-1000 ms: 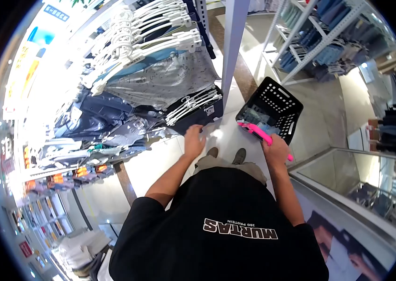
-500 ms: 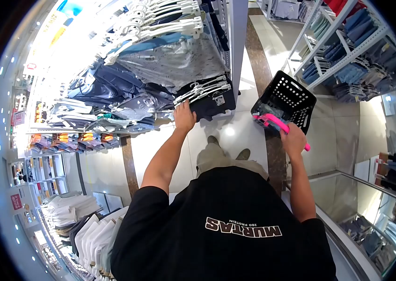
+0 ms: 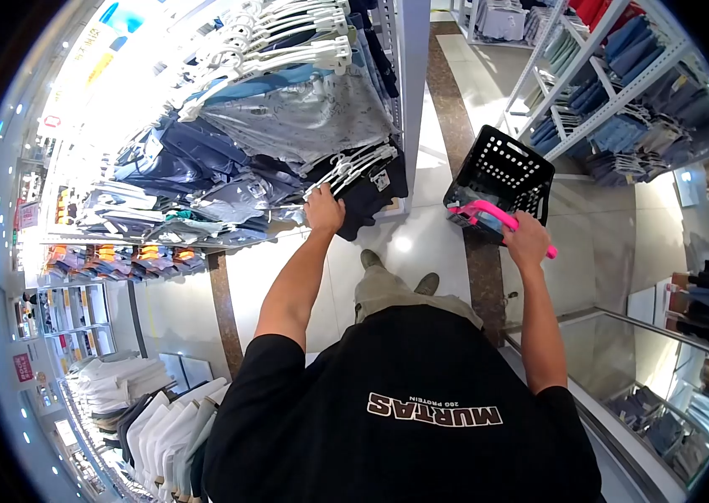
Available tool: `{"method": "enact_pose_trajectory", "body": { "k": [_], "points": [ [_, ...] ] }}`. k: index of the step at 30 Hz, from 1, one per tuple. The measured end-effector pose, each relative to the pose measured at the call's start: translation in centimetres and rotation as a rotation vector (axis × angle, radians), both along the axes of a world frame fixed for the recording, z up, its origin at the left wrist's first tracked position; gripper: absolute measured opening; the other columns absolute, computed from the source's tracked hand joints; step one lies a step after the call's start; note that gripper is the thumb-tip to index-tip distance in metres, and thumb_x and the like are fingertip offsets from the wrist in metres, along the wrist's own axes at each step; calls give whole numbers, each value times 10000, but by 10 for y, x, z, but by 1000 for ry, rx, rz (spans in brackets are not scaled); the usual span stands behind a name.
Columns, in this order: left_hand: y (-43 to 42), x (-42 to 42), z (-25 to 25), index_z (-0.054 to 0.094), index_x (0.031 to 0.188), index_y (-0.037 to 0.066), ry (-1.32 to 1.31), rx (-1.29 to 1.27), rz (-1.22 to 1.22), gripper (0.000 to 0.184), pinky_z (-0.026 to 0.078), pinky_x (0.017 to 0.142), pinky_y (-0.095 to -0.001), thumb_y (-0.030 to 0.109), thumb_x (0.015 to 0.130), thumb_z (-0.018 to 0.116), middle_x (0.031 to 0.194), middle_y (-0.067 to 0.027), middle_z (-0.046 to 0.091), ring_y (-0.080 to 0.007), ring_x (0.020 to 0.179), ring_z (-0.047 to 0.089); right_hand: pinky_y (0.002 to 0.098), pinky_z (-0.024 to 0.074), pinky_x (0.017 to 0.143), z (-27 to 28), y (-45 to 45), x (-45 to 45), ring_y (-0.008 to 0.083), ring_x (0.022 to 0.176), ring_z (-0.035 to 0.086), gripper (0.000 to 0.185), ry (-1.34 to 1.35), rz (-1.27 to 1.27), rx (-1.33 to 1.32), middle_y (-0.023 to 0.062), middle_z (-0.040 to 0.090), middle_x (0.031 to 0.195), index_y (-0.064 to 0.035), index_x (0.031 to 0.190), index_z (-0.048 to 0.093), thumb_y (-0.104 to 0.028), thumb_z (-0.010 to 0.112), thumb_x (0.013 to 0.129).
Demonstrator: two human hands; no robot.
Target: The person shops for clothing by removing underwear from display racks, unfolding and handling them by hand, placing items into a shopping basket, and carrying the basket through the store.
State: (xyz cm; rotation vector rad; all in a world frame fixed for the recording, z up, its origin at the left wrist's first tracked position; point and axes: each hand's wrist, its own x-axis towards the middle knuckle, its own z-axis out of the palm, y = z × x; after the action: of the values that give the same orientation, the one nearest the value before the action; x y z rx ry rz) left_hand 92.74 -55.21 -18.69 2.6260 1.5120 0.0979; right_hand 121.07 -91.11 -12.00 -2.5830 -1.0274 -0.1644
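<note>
My left hand (image 3: 323, 210) is closed at the near end of several white clip hangers (image 3: 353, 172). Dark garments (image 3: 366, 199), one with a small pale tag, hang from these at the rack's front. Part of what lies under the fingers is hidden. On the other side, my right hand (image 3: 526, 241) is wrapped around the pink handle (image 3: 493, 213) of a black shopping basket (image 3: 501, 163) with a perforated wall. Something greyish lies at the bottom of the basket, too unclear to name.
Behind the dark garments hang patterned grey shorts (image 3: 300, 113) and folded blue denim (image 3: 182, 155). A white rack post (image 3: 415, 92) stands between rack and basket. Shelves of folded jeans (image 3: 614, 101) are at the far right. White shirts (image 3: 161, 432) hang at the lower left.
The hangers at my left hand have tilted more steeply, and the dark garments have swung with them. The whole view has shifted slightly. My right hand keeps its hold on the basket handle.
</note>
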Motion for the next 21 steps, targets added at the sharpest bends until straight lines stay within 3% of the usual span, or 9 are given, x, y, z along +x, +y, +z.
{"method": "enact_pose_trajectory", "body": {
  "k": [6,10,11,14,19,21],
  "points": [
    [8,6,6,563,1120,75,100,31,-78,362,453,917,-480,269,843,691,1141,-150,552,-348,1118,566,448,490,682,-7,-1,1,303,777,637,230,-12,-5,-10,67,620,796,-135,841,638,-287,773,733],
    [11,5,7,530,1037,61,-161,-178,19,246,508,847,-500,254,908,609,983,-191,633,-379,937,643,447,490,670,-6,-1,0,298,765,638,228,-10,-13,-11,65,618,792,-139,833,634,-289,776,735],
    [8,2,13,507,1009,51,-206,-109,-56,197,512,803,-511,216,933,583,919,-201,648,-410,868,643,447,490,668,-8,-2,0,297,762,638,230,-14,-11,-2,63,617,791,-140,831,633,-290,778,735],
    [6,-2,24,505,1013,50,-326,6,-156,166,503,780,-514,173,936,585,952,-206,650,-416,882,643,447,490,663,-11,-3,0,292,761,639,237,-62,13,35,58,613,788,-143,824,628,-290,787,730],
    [-8,-17,46,570,1106,70,-469,-58,-230,202,496,757,-487,175,936,607,960,-178,660,-391,881,648,451,489,680,-7,-2,0,298,777,639,207,-39,18,28,60,628,798,-141,849,652,-263,779,741],
    [-25,-23,58,595,1096,62,-501,-195,-161,208,499,749,-462,192,935,620,954,-172,674,-367,868,656,446,490,705,-2,-3,0,300,807,636,203,-2,26,42,66,639,823,-131,877,668,-245,777,750]
  ]
}}
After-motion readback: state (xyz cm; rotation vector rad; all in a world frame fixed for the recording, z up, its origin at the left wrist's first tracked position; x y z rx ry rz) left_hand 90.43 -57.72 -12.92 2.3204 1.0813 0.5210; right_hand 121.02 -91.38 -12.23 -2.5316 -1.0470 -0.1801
